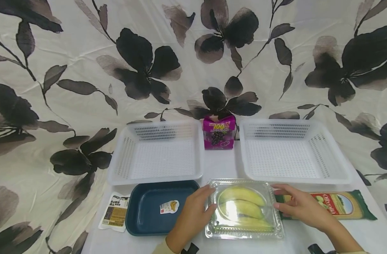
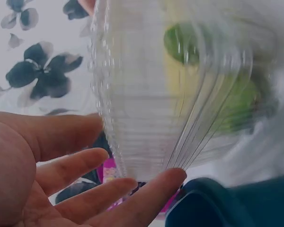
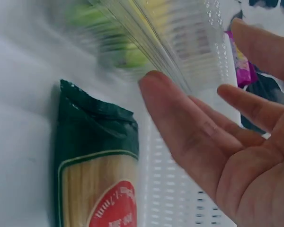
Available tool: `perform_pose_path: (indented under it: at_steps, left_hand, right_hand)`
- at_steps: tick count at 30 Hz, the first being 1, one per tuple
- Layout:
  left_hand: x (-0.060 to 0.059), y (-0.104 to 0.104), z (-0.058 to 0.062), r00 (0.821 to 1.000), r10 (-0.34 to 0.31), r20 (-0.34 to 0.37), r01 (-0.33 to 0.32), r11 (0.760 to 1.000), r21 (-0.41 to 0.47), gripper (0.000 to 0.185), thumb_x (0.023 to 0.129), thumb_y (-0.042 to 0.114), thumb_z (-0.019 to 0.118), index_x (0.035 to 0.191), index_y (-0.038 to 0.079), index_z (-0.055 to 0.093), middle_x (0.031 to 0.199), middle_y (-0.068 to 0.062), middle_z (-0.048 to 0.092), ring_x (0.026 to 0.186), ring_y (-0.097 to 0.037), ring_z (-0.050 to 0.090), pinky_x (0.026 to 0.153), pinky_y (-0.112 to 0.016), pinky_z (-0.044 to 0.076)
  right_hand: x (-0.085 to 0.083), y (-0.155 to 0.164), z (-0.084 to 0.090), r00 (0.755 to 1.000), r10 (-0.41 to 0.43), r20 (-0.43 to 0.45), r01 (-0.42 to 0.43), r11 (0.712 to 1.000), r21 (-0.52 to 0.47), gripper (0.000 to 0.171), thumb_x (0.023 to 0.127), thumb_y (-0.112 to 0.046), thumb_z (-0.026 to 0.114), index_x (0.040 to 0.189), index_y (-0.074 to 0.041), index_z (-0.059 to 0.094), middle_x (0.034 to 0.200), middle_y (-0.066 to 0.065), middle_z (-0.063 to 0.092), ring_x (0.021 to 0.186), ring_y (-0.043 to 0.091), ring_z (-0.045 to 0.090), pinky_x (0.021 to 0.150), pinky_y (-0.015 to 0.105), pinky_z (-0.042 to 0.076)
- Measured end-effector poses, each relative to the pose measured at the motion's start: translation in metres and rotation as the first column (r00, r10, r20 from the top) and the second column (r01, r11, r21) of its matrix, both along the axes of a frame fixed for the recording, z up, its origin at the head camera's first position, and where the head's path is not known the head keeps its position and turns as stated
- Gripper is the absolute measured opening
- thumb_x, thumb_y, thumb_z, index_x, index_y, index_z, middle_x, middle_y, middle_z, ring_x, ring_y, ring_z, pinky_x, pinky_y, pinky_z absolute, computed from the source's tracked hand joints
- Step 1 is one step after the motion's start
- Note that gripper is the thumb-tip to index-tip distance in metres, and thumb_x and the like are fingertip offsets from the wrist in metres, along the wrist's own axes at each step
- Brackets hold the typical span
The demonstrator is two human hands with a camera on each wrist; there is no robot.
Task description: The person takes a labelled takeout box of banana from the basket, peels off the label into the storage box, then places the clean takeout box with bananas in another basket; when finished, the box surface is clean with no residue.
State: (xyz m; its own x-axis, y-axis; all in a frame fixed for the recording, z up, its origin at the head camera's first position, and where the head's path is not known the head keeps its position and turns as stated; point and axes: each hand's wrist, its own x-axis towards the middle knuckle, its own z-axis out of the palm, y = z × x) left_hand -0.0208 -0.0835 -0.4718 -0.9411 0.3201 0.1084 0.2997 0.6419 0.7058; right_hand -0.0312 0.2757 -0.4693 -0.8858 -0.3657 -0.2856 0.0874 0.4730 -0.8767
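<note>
A clear plastic clamshell box [image 1: 244, 229] with yellow bananas [image 1: 244, 208] inside lies at the front of the table, its lid down. In the left wrist view the bananas' green ends [image 2: 187, 42] show through its side. My left hand [image 1: 193, 213] is at the box's left side, fingers extended, fingertips at the rim. At the opposite side my right hand [image 1: 302, 206] has its fingers loosely extended, tips at the box's edge; whether they press on it I cannot tell. Partly behind that hand lies a green-ended pack of spaghetti [image 3: 94, 137].
A dark blue tray [image 1: 145, 211] with a banana-picture label [image 1: 169, 207] stands left of the box. Beside it lies a white-and-brown packet [image 1: 114, 213]. Two white baskets, left [image 1: 163, 158] and right [image 1: 282, 158], stand behind, with a purple grape-picture pack [image 1: 219, 134] between them.
</note>
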Motion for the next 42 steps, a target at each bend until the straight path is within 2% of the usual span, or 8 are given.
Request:
perform_pose_path:
  at_steps: [4, 9, 13, 15, 18, 22, 32, 42]
  left_hand:
    - [0.002, 0.001, 0.0, 1.0, 0.007, 0.022, -0.008, 0.999, 0.039, 0.04, 0.089, 0.004, 0.074, 0.129, 0.004, 0.069, 0.146, -0.023, 0.057, 0.083, -0.02, 0.071, 0.076, -0.034, 0.061]
    - [0.004, 0.002, -0.002, 0.988, 0.03, 0.152, -0.056, 0.984, 0.168, 0.036, 0.088, -0.001, 0.072, 0.123, 0.007, 0.073, 0.149, -0.02, 0.054, 0.043, 0.002, 0.037, 0.046, -0.018, 0.046]
    - [0.005, -0.002, -0.004, 0.974, 0.028, 0.225, -0.086, 0.963, 0.255, 0.035, 0.088, -0.001, 0.072, 0.121, 0.008, 0.074, 0.151, -0.015, 0.053, 0.041, 0.003, 0.032, 0.044, -0.017, 0.046]
    - [0.007, -0.005, -0.003, 0.969, 0.015, 0.248, -0.088, 0.953, 0.289, 0.034, 0.089, 0.0, 0.072, 0.122, 0.009, 0.074, 0.152, -0.014, 0.052, 0.051, -0.001, 0.054, 0.053, -0.017, 0.053]
    - [0.01, -0.011, 0.001, 0.96, -0.011, 0.281, -0.087, 0.938, 0.335, 0.034, 0.091, 0.004, 0.072, 0.124, 0.01, 0.073, 0.154, -0.012, 0.051, 0.097, -0.019, 0.075, 0.072, -0.02, 0.061]
    - [0.014, -0.02, 0.012, 0.951, -0.039, 0.306, -0.085, 0.921, 0.381, 0.034, 0.091, 0.007, 0.074, 0.126, 0.009, 0.071, 0.155, -0.009, 0.05, 0.135, -0.034, 0.056, 0.085, -0.023, 0.061]
    - [0.019, -0.047, 0.047, 0.934, 0.004, 0.357, -0.143, 0.921, 0.362, 0.035, 0.091, 0.018, 0.077, 0.126, 0.018, 0.072, 0.154, 0.002, 0.053, 0.11, -0.019, 0.073, 0.084, -0.022, 0.061]
    - [0.005, -0.075, 0.073, 0.964, 0.074, 0.257, -0.168, 0.914, 0.369, 0.035, 0.09, 0.01, 0.078, 0.125, 0.015, 0.072, 0.154, 0.001, 0.052, 0.108, -0.022, 0.074, 0.078, -0.023, 0.062]
  right_hand:
    - [-0.001, -0.001, -0.004, 0.998, -0.036, 0.051, 0.039, 0.997, -0.065, 0.074, 0.096, -0.024, 0.073, 0.156, -0.005, 0.036, 0.145, 0.038, 0.045, 0.094, 0.018, 0.075, 0.078, 0.035, 0.064]
    - [-0.001, -0.001, -0.006, 0.992, -0.054, 0.116, 0.068, 0.991, -0.114, 0.078, 0.096, -0.021, 0.072, 0.16, -0.005, 0.03, 0.145, 0.041, 0.041, 0.104, 0.027, 0.072, 0.078, 0.038, 0.064]
    - [0.0, -0.001, -0.005, 0.987, -0.051, 0.152, 0.071, 0.99, -0.125, 0.078, 0.097, -0.02, 0.071, 0.161, -0.006, 0.028, 0.144, 0.041, 0.043, 0.112, 0.033, 0.068, 0.08, 0.04, 0.064]
    - [0.001, 0.0, -0.003, 0.985, -0.048, 0.167, 0.07, 0.989, -0.131, 0.077, 0.097, -0.02, 0.07, 0.161, -0.007, 0.028, 0.144, 0.04, 0.045, 0.115, 0.034, 0.067, 0.081, 0.04, 0.064]
    - [0.003, 0.0, 0.002, 0.984, -0.032, 0.177, 0.057, 0.988, -0.142, 0.076, 0.098, -0.02, 0.069, 0.161, -0.008, 0.028, 0.143, 0.038, 0.047, 0.116, 0.033, 0.067, 0.081, 0.04, 0.064]
    - [0.007, -0.002, 0.015, 0.985, -0.004, 0.17, 0.029, 0.988, -0.149, 0.075, 0.1, -0.019, 0.067, 0.162, -0.009, 0.026, 0.143, 0.037, 0.047, 0.113, 0.027, 0.068, 0.08, 0.039, 0.064]
    - [0.005, -0.02, 0.054, 0.997, 0.035, 0.069, -0.028, 0.995, -0.095, 0.074, 0.099, -0.021, 0.068, 0.162, -0.014, 0.029, 0.143, 0.039, 0.046, 0.098, 0.016, 0.074, 0.077, 0.036, 0.064]
    - [-0.015, -0.059, 0.083, 0.99, 0.002, -0.141, 0.004, 0.999, 0.041, 0.072, 0.095, -0.03, 0.074, 0.158, -0.024, 0.04, 0.138, 0.03, 0.058, 0.082, 0.013, 0.076, 0.072, 0.03, 0.064]
